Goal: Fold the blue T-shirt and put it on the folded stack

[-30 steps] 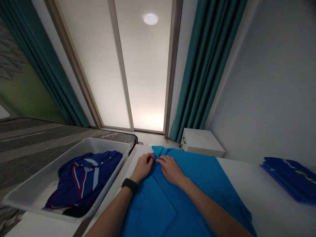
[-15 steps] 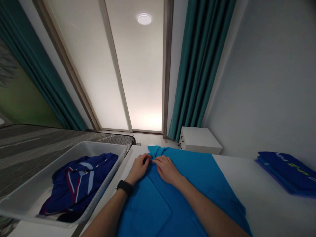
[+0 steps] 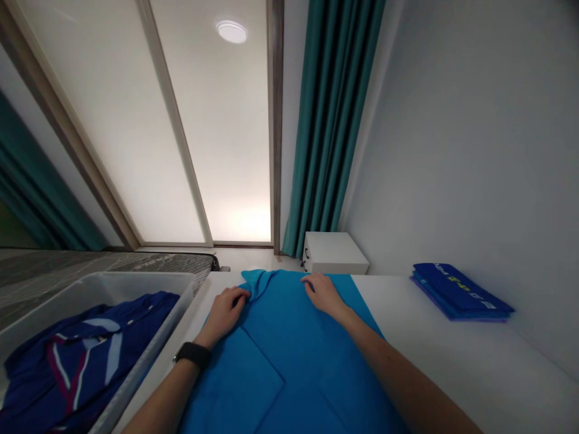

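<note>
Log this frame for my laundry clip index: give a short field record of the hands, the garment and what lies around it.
left hand: fingers curled on the collar end of the bright blue shirt
right hand: flat on the shirt's far edge
shirt state: spread flat on the white table, partly folded
left wrist: black watch
left side: grey bin holding a navy striped garment
right side: folded dark blue stack by the wall

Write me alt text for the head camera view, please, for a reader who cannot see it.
Two bare hands press on a bright blue shirt spread on a white table: the left hand at its collar, the right hand on its far edge. A grey bin of dark blue clothes sits left; folded dark blue shirts lie right.
</note>
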`<state>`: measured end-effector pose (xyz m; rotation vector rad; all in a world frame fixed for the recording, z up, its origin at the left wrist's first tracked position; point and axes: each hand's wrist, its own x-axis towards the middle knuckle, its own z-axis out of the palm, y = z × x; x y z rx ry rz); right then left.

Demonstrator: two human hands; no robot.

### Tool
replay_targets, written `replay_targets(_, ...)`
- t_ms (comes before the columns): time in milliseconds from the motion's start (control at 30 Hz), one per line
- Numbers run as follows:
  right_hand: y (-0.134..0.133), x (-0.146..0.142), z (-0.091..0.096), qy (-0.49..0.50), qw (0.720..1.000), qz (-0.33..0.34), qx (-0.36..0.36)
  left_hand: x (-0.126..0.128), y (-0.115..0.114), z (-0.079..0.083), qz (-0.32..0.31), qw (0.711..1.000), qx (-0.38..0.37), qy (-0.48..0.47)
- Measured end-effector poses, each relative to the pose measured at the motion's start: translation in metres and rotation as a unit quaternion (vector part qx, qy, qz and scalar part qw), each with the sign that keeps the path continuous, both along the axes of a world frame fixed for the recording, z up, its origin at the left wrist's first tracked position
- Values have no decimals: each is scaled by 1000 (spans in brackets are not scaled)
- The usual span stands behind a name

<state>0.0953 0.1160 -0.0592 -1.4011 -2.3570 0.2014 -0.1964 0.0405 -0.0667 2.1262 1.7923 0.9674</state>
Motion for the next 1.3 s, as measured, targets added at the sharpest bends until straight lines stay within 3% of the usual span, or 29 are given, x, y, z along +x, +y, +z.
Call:
replay_targets(233, 30, 87, -14, -33, 972, -232, 26, -1, 3, 2, 4, 1000, -9, 10)
replay_targets(433, 46, 111, -23, -55, 956, -286, 36, -3, 5, 3, 6, 1000, -3, 16)
replay_targets(667, 51, 103, -22, -68, 963, -258, 42, -1, 4, 6, 5, 1000, -7, 22)
replay_targets(867, 40, 94, -4, -50, 966, -249, 37, 0, 3, 6, 4, 1000, -1, 19)
replay_targets(1067, -9, 75, 14, -32, 988, -145, 52, -1, 3, 5, 7, 1000, -7, 11)
replay_targets(1200, -45, 66, 5, -33, 996, -24, 80, 0, 2, 5, 8, 1000, -10, 7)
replay_targets(1300, -57, 65, -8, -46, 997, 8, 65, 1, 1, 6, 11, 1000, -8, 7)
